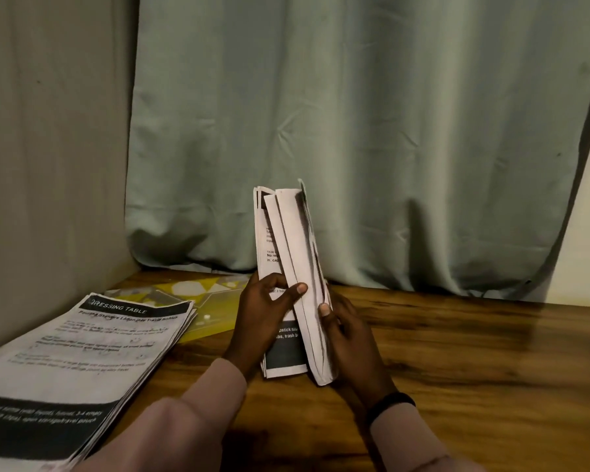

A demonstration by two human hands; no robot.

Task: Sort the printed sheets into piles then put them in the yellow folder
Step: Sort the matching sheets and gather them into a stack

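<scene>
Printed white paper sheets [288, 267], a bundle with black header bands and small black text, stand nearly upright on their lower edge near the middle of the brown wood-grain tabletop [457, 335], leaning slightly toward its back edge. Both hands hold the bundle low down. The left hand [263, 311] comes in from the near-left, its fingers behind the left part of the bundle and its thumb laid across the front, pressing on a folded or curled section of sheets. The right hand [344, 332] wraps the bundle's right edge from behind, its thumb tip pressed on the front of that same section, so the sheets sit clamped between the two hands with their top rising well above the fingers. Both forearms wear pale pinkish-beige sleeves [201, 393], and a black wristband [390, 405] circles the right wrist.

Toward the near-left corner of the tabletop lies a flat pile of printed sheets [82, 362], its top page headed "DRESSING TABLE" in a black band. A translucent yellow plastic folder [215, 311] lies flat just behind that pile, partly under it, toward the back-left corner and left of the left hand. A pale green curtain [355, 131] hangs along the back edge, and a beige wall [48, 148] stands at the left edge.
</scene>
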